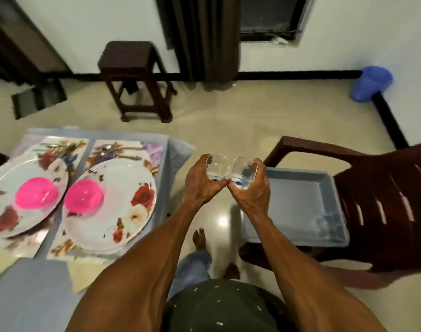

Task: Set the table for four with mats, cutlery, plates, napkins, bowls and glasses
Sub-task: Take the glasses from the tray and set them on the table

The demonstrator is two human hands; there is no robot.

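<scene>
The person's left hand (201, 182) grips a clear glass (217, 168), fingers curled round its side; the right hand (253, 185) grips a second clear glass (243, 172) the same way. The two glasses are held side by side above the floor, between the table (37, 303) and a grey tray (298, 197) on a brown plastic chair (381, 207). On the table, two floral mats (147, 152) each carry a floral plate (132, 200) with a pink bowl (83, 196) on it, cutlery (113, 149) at their far edge.
</scene>
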